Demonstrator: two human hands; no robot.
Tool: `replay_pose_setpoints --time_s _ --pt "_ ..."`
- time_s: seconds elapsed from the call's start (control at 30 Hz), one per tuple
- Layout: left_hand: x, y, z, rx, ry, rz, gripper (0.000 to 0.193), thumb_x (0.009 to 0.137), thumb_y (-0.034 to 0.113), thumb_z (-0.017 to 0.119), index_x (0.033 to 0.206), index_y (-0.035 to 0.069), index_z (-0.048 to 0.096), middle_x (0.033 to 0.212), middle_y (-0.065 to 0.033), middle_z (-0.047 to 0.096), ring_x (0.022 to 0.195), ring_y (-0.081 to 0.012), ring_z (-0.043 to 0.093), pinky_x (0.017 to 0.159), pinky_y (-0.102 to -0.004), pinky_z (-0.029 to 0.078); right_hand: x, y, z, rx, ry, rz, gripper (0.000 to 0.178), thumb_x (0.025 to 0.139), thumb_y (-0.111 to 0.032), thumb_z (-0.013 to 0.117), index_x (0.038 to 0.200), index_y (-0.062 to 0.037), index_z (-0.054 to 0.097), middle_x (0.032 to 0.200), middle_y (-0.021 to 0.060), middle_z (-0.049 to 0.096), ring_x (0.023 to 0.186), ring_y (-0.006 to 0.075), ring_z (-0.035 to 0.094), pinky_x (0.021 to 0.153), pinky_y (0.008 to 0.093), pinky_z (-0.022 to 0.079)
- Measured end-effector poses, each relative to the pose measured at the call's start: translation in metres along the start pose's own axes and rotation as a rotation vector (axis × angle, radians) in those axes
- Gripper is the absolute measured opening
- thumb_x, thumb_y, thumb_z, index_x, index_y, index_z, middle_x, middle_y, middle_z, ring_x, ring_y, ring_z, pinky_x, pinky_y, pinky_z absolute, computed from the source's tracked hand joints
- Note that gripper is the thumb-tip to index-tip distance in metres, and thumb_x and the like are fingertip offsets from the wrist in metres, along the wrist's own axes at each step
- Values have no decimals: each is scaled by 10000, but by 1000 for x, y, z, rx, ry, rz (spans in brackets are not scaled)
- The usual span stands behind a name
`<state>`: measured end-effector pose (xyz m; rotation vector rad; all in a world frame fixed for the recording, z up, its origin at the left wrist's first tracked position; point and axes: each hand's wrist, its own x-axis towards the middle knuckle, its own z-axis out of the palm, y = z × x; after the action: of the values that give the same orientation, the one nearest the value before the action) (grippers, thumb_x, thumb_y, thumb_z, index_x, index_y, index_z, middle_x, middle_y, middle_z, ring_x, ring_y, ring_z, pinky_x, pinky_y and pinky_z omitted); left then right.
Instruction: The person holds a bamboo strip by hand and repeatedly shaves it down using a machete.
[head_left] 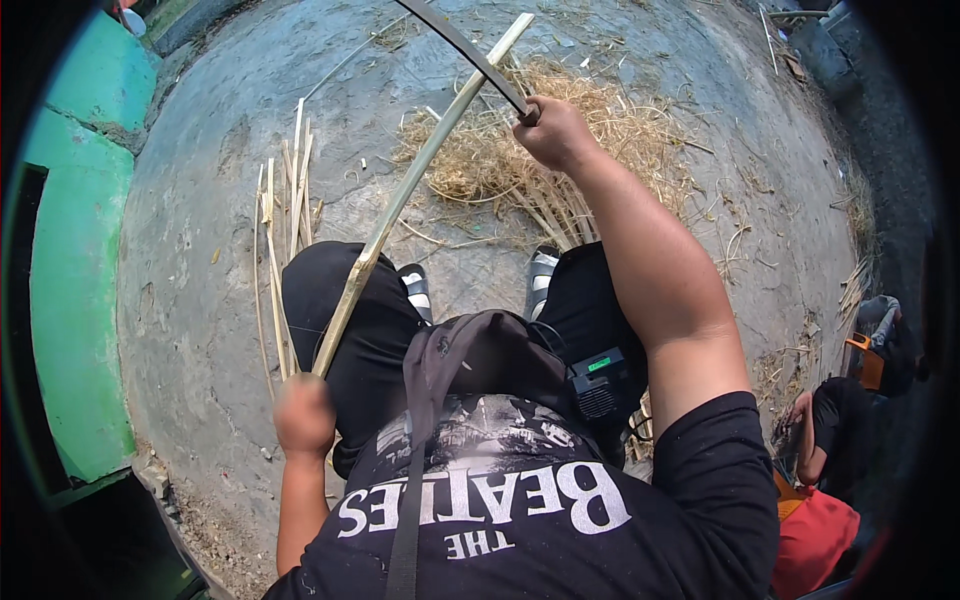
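Note:
A long pale bamboo strip (pixel 408 190) slants from low left up across my thigh to the far middle. Its near end meets my left hand (pixel 304 415), which is closed round it, though that hand looks blurred. Out in front, my right hand (pixel 555 135) grips the handle of a long, slightly curved machete (pixel 455 38). The dark blade crosses the strip near the strip's far end. Whether the edge touches the strip or only passes over it, I cannot tell.
Curly bamboo shavings (pixel 540 130) lie heaped beyond my feet, with cut strips (pixel 555 210) under them. More thin strips (pixel 298 190) rest on the concrete at left. A green wall (pixel 85 270) borders the left; a person in red (pixel 815 540) is at lower right.

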<state>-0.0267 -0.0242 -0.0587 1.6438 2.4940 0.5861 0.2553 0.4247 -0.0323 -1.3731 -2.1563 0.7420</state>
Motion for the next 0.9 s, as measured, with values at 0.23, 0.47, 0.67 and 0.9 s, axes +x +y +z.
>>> replay_pose_setpoints --time_s 0.23,0.47,0.67,0.9 --pt "-3 -1 -11 -35 -77 -9 545 1076 499 387 861 19 528 645 -220 560 636 -477 604 555 -497 447 -33 -51 3 -533 -243 -649 107 838 -232 672 884 -136 687 779 86 703 783 320 729 688 451 572" --pt "-9 4 -51 -152 -298 -134 528 1079 462 423 823 13 530 649 -199 564 599 -445 575 542 -446 432 0 3 -21 -171 -138 46 190 877 -191 623 997 -94 735 924 201 734 879 344 721 808 465 576" --pt "-4 20 -51 -298 -328 -158 527 1084 442 412 782 16 487 618 -211 529 593 -447 572 531 -465 409 -28 -46 -13 -386 -247 -384 130 827 -172 641 917 -104 707 852 152 719 832 366 706 757 475 573" --pt "-3 3 -31 -153 -276 -84 521 1079 453 403 802 24 503 628 -237 558 630 -486 591 536 -507 420 1 -20 -14 -152 -395 51 250 776 -188 690 989 -64 730 959 182 728 898 360 702 829 453 561"
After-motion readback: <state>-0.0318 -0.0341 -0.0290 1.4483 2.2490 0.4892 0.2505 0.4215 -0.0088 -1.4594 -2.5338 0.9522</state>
